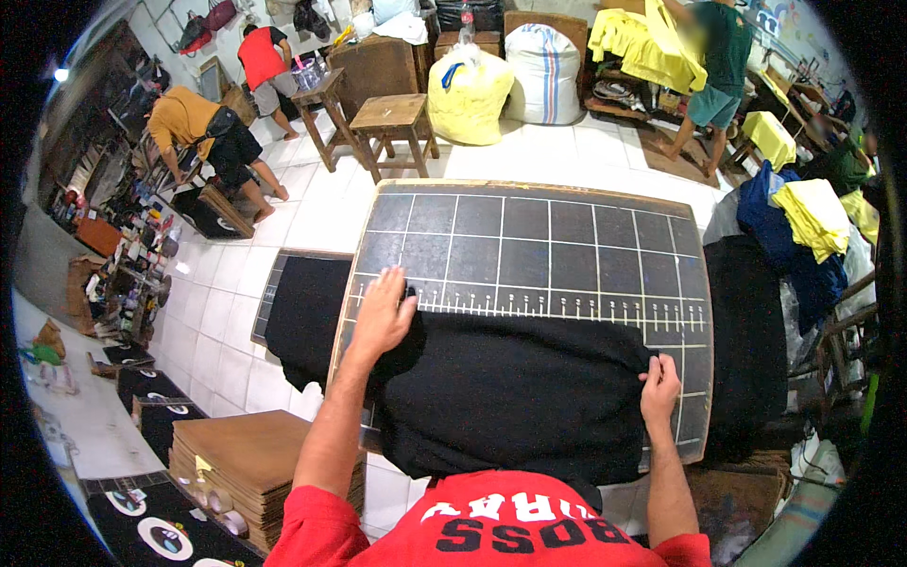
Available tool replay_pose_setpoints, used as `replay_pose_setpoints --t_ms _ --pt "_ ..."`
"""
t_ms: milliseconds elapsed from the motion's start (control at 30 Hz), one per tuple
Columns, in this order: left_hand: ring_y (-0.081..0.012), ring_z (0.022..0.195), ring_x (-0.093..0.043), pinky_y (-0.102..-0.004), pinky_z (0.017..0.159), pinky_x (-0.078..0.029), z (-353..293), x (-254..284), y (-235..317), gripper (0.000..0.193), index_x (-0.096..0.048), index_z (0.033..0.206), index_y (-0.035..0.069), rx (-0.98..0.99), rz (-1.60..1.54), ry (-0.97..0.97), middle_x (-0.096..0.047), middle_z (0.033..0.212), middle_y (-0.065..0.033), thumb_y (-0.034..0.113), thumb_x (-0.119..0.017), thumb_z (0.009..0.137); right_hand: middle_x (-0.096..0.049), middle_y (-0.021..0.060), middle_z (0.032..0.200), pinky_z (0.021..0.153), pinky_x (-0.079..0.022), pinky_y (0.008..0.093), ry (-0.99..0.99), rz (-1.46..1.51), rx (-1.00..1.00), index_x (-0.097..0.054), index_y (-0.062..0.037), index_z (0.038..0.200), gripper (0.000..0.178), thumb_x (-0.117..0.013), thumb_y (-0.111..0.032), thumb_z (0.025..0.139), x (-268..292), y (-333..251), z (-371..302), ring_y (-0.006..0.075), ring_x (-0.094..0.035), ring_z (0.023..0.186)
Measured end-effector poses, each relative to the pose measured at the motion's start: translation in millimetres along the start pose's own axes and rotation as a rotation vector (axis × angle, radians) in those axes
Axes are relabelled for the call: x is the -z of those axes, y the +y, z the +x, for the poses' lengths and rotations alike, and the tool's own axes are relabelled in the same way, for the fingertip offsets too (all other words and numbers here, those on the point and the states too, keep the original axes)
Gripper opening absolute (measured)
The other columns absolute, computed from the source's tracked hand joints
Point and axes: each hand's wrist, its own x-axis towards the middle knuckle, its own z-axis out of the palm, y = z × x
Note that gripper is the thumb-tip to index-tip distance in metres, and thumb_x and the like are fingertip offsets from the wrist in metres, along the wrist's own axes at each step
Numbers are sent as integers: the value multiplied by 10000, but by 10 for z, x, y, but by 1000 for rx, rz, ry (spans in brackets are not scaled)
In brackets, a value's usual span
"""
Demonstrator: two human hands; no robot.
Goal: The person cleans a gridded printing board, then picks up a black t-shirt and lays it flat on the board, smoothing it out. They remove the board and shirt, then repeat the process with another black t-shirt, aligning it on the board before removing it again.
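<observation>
A dark board [529,248] marked with a white grid and a ruler-like scale lies in front of me. Black fabric [515,392] covers its near part, with its far edge running along the scale and its near side hanging toward my body. My left hand [383,310] rests flat at the fabric's far left corner, fingers stretched out. At the far right corner, my right hand [659,386] pinches the fabric's edge between thumb and fingers. Some folds show across the middle of the cloth.
More black cloth lies left [307,321] and right [746,340] of the board. Stacked brown boards [241,439] stand near left. Beyond are a wooden stool [392,115], a yellow sack [470,94] and a white sack [544,76]. Several people work around the room.
</observation>
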Motion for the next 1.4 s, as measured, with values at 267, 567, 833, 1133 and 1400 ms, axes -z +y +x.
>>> replay_pose_setpoints --t_ms 267,567,833,1133,1400 --pt "-380 1603 -229 -534 1303 -157 1582 -726 -298 772 -323 1613 -51 -44 155 48 -294 1699 -250 476 -490 1074 -628 104 784 577 -485 336 113 -199 -12 -635 17 1039 205 -571 -170 1092 -104 -109 -109 192 -626 621" --pt "-253 1575 -308 -380 1284 -229 3722 -816 -1111 742 -310 1649 9 13 -1101 308 -311 1715 -138 512 -431 1117 -639 113 839 577 -491 338 158 -195 -30 -623 29 1039 190 -564 -144 1093 -105 -104 -161 185 -632 635" --pt "-285 1354 -602 -375 1139 -441 1663 -78 -1019 451 -571 1455 -61 238 -477 475 -636 1450 -222 232 -504 1120 -616 96 797 572 -479 322 135 -104 -13 -625 37 1040 179 -564 -122 1094 -74 -56 -171 160 -623 617" --pt "-181 781 -691 -350 745 -538 -1100 262 -703 235 -741 1050 5 699 -297 700 -753 874 -100 228 -666 1042 -593 44 782 581 -467 288 139 18 12 -632 26 1051 225 -575 -183 1112 -103 16 -53 116 -598 626" --pt "-268 788 -743 -397 752 -549 -1787 147 -316 453 -773 954 8 817 -397 498 -761 817 -132 390 -568 1086 -603 55 740 581 -476 315 143 -29 77 -650 11 1076 300 -583 -279 1110 -99 41 26 133 -627 604"
